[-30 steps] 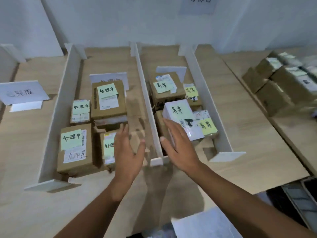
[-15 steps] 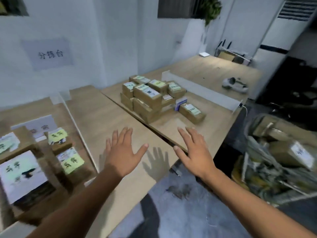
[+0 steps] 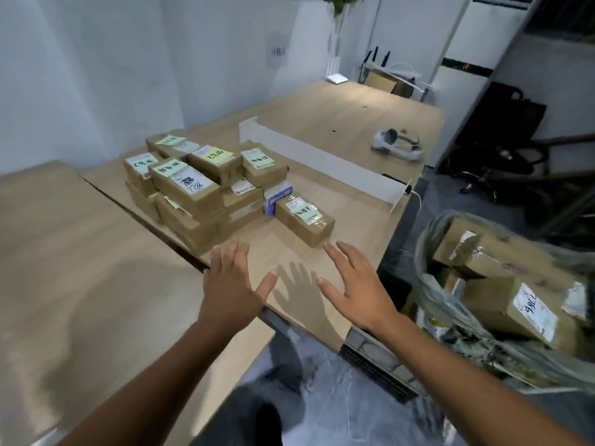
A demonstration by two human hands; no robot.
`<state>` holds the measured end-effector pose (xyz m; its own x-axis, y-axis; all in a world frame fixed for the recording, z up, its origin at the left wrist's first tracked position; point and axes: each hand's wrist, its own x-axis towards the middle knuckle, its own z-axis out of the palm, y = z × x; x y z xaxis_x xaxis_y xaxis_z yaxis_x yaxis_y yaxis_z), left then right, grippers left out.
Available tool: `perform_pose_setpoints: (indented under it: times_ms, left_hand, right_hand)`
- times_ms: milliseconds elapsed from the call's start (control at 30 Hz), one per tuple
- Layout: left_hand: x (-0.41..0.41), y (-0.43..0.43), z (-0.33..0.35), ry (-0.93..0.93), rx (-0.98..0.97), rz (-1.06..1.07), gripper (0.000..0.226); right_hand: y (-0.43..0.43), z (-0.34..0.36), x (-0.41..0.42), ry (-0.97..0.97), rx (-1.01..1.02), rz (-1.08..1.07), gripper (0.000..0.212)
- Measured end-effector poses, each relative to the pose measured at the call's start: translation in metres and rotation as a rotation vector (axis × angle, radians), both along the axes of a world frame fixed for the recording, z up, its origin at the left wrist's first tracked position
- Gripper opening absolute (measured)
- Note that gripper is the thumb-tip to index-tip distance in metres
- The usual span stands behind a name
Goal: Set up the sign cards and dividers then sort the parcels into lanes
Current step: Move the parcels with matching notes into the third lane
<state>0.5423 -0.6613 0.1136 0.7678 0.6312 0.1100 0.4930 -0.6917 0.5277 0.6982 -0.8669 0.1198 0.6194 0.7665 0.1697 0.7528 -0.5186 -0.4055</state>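
Observation:
A pile of brown cardboard parcels (image 3: 196,185) with green and yellow sticky notes is stacked on the second wooden table (image 3: 347,123). One single parcel (image 3: 304,222) lies apart at the pile's right, closest to my hands. A long white divider (image 3: 325,162) stands on edge behind the pile. My left hand (image 3: 231,284) hovers open over the table's near corner, fingers spread. My right hand (image 3: 357,284) is open too, just short of the single parcel. Neither hand holds anything.
A grey sack (image 3: 502,304) with more taped parcels sits at the right, beside the table. A white headset (image 3: 397,144) lies at the table's far right. The first table (image 3: 64,252) is at my left, with a narrow gap between both. Dark chairs stand at the back right.
My view has swung right, away from the sorted lanes to the unsorted pile. Both empty hands have travelled with it and now reach toward the pile.

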Motion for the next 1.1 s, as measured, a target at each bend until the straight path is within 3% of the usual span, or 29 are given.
perform_pose_setpoints:
  times_ms: [233,433,767,833,967,1100]
  left_hand:
    - [0.134,0.039,-0.049,0.068,-0.175,0.036,0.091]
    - [0.204,0.062,-0.065,0.019,-0.331,0.111,0.091]
    - [0.328,0.067,-0.136,0.1,-0.604,0.351,0.097]
    - [0.355,0.066,-0.15,0.058,-0.662,0.4,0.094]
    - [0.395,0.058,-0.184,-0.168,-0.763,0.434,0.053]
    - [0.404,0.049,-0.202,-0.25,-0.778,0.469,0.057]
  right_hand:
    - [0.041,-0.02,0.121,0.075,-0.13,-0.003,0.068]
    - [0.085,-0.032,0.213,0.159,-0.148,0.029,0.068]
    - [0.172,-0.128,0.359,0.383,-0.138,0.165,0.068]
    - [0.186,-0.152,0.379,0.428,-0.173,0.226,0.069]
    - [0.193,-0.195,0.401,0.466,-0.229,0.355,0.074]
    - [0.194,-0.209,0.408,0.476,-0.177,0.399,0.075]
